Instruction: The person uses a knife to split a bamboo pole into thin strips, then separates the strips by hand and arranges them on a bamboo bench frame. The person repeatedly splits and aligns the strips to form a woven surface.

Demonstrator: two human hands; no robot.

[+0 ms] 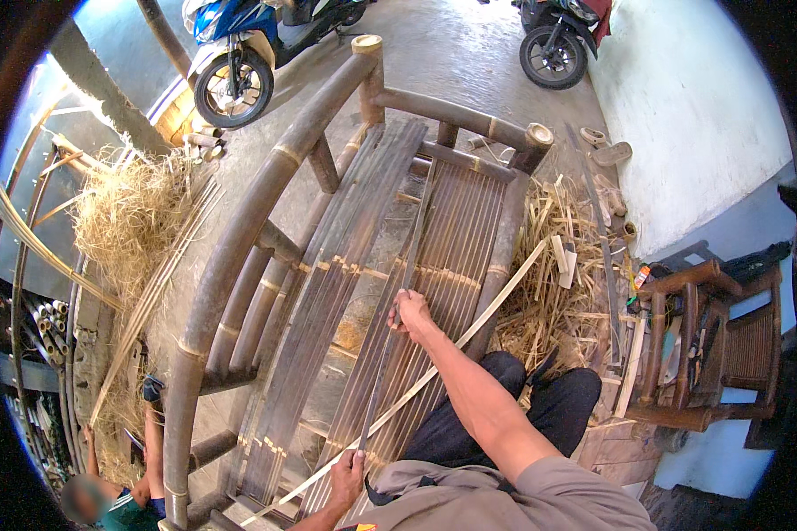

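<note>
A dark bamboo slat [386, 365] runs lengthwise over the seat of a bamboo bench [279, 181]. My right hand [410, 311] pinches the slat near the middle of the seat. Closer to me, my left hand [347, 475] is closed on its near part, thumb on top. Dark slats lie side by side on the seat, with an open gap between the left group [328, 292] and the right group [456, 226]. A long pale bamboo strip [496, 305] slants across the right slats and passes under my right forearm.
Bamboo shavings [540, 292] pile right of the bench, beside a low bamboo chair [682, 336] with tools on it. More shavings [124, 217] and long strips [164, 283] lie left. Another person [124, 504] is at lower left. Motorbikes [232, 84] stand at the far end.
</note>
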